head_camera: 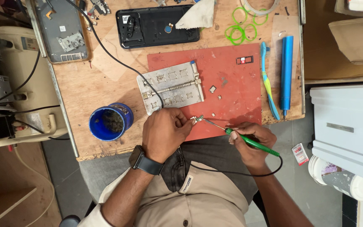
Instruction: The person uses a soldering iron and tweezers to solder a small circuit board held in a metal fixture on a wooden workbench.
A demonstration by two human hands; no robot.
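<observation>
My left hand (164, 132), with a dark watch on its wrist, pinches a small green circuit part (197, 120) just above the near edge of the red mat (236, 84). My right hand (253, 141) grips a green-handled soldering iron (252, 143), held like a pen. Its thin metal tip points left and meets the small part. A black cable runs from the iron's handle across my lap. Behind my left hand lies a metal board holder (173, 86) on the mat.
A blue pot (108, 122) with dark wire wool stands left of my hand. Small chips lie on the mat. A toothbrush (269, 80) and blue tool (286, 71) lie right. Two opened phones (156, 26) and green rings (241, 29) sit at the back.
</observation>
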